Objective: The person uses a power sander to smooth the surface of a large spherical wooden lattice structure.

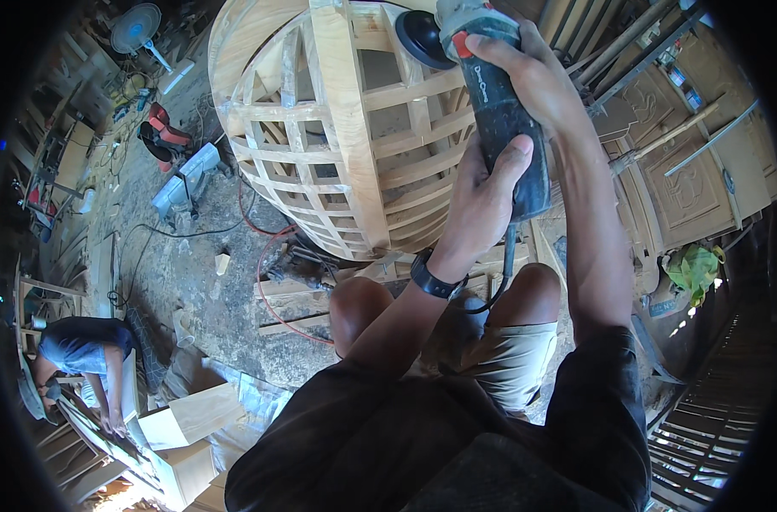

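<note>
Both hands clamped on the angle grinder (499, 102): right hand (533, 72) near the head, left hand (482, 200) lower on the body. Its sanding disc (423, 38) sits just past my right hand, touching the curved wooden lattice frame (346, 145). Tilt it and I reckon the edge snags a slat and kicks back.

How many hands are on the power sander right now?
2. The right hand wraps the upper part of the dark power sander, near its black disc. The left hand grips the lower body, with a black wristwatch on that wrist.
</note>
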A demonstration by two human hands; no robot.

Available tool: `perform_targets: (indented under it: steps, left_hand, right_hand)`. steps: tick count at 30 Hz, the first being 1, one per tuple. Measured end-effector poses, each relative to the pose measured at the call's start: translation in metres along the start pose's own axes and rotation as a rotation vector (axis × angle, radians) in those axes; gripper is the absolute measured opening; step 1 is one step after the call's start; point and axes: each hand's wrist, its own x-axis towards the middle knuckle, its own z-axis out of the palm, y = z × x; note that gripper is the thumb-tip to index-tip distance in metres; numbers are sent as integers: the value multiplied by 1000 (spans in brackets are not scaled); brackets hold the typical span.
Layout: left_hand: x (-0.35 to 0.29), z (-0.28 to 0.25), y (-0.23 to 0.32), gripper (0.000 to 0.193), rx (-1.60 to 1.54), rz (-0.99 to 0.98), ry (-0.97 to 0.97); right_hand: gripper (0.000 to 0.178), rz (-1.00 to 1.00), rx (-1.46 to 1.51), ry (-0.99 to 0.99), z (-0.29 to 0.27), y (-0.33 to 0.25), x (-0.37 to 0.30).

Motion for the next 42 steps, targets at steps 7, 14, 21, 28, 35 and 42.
perform_targets:
  steps: [7, 14, 21, 28, 35, 42]
  left_hand:
    - [-19, -28, -32, 42, 194, 1, -6]
    - [-18, -44, -44, 74, 236, 36, 112]
    - [-16, -29, -11, 65, 483, -42, 249]
    - [-2, -25, 4, 71, 580, -72, 236]
    - [-3, -37, 0, 72, 617, -26, 314]
    - [2, -36, -4, 72, 698, 102, 283]
  right_hand:
    - [77, -63, 57, 52, 9, 28, -31]
    - [79, -251, 81, 146, 20, 57, -66]
    - [87, -196, -36, 80, 31, 64, -82]
    - [89, -254, -17, 200, 37, 63, -74]
    - [90, -282, -67, 174, 44, 70, -77]
    - [90, -286, 15, 216, 42, 73, -74]
